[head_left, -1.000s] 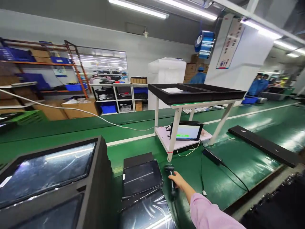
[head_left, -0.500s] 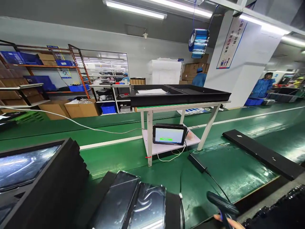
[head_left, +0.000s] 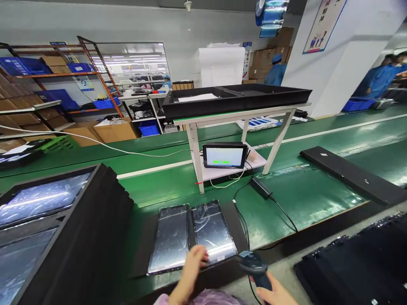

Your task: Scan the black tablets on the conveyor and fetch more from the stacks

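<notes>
My right hand [head_left: 276, 293] grips a black handheld scanner [head_left: 253, 263] at the bottom of the view, its head above the near edge of the green belt. My left hand [head_left: 190, 271] rests with its fingers on the near edge of the right one of two wrapped glossy panels [head_left: 212, 231], which lie side by side with the other panel [head_left: 168, 237] on a black foam sheet. A cable runs from the scanner across the belt towards a small lit screen [head_left: 224, 155].
A tall black foam tray stack [head_left: 92, 237] holding screens stands at the left. A white stand [head_left: 193, 148] carries black trays over the belt [head_left: 305, 195]. A long black strip [head_left: 349, 176] lies at the right. People in blue stand at the far right.
The view has tilted down and the panels now lie in front of me. My left hand has come in onto the right panel. My right hand holds the scanner nearer the panels.
</notes>
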Action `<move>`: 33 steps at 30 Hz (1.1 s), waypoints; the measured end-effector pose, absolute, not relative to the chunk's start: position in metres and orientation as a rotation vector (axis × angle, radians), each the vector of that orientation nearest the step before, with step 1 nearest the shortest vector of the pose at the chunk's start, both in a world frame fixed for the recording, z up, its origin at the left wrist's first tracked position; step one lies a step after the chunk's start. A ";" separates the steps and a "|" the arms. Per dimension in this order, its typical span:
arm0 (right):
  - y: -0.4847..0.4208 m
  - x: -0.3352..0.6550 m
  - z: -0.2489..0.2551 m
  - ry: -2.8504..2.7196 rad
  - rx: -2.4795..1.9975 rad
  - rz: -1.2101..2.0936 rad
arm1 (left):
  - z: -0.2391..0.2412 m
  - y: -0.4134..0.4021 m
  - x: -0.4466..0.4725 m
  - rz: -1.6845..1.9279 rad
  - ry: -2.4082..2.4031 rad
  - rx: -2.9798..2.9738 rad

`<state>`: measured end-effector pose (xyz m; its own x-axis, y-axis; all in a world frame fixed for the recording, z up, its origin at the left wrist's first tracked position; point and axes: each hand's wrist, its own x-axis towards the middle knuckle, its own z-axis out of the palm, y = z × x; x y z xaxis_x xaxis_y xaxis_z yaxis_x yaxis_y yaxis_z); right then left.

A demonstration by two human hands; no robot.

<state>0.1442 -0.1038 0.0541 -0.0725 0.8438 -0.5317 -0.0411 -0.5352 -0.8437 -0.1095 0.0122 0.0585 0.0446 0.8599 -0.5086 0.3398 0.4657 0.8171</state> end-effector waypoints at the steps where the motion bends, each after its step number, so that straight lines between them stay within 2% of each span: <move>1: -0.104 0.132 0.056 -0.880 -1.554 1.696 | 0.070 0.018 -0.140 0.598 1.706 1.096; 4: -0.102 0.105 0.069 -0.864 -1.616 1.664 | 0.093 0.032 -0.222 0.591 2.216 1.016; 7: -0.100 0.094 0.090 -0.914 -1.597 1.637 | 0.094 0.038 -0.269 0.429 2.404 0.930; 11: -0.099 0.091 0.108 -0.979 -1.649 1.609 | 0.080 0.037 -0.279 0.283 2.353 1.025; 21: -0.085 0.107 0.112 -1.010 -1.874 1.473 | 0.072 0.018 -0.264 0.092 2.245 1.207; 33: -0.093 0.074 0.121 -0.970 -1.760 1.513 | 0.063 0.009 -0.239 -0.035 2.072 1.304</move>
<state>0.0744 -0.0927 0.1213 0.0760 0.8407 -0.5361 0.1361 -0.5413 -0.8297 -0.2391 0.0086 0.0626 -0.2671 0.7884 -0.5542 0.8068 0.4974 0.3189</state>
